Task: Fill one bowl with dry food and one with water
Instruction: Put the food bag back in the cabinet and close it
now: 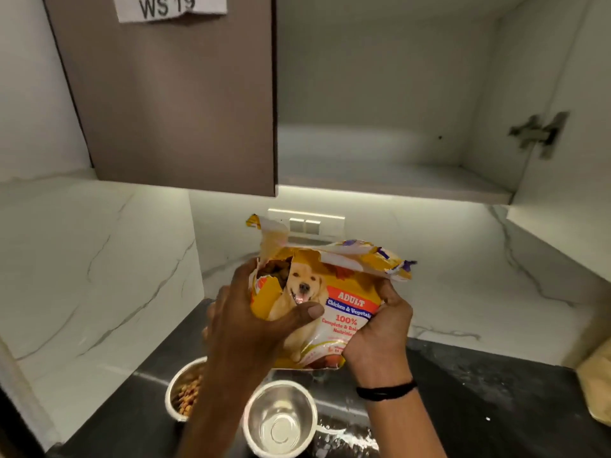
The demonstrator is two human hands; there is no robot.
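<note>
Both hands hold a yellow dog food bag (344, 312) with a puppy picture, raised above the dark counter (463, 391). My left hand (251, 322) grips its left side near the torn top, where brown kibble shows. My right hand (380, 335) clasps the bag's lower right side. Below, a steel bowl (185, 388) holding kibble stands partly hidden behind my left forearm. To its right stands a second steel bowl (281, 421) with a shiny inside; whether it holds water is unclear.
An upper cabinet stands open with a bare shelf (396, 183); its door (568, 246) hangs at the right. A closed brown cabinet door (178, 104) is at the left. A switch plate (307, 223) sits on the marble wall. A pale bag (595, 385) lies at the right edge.
</note>
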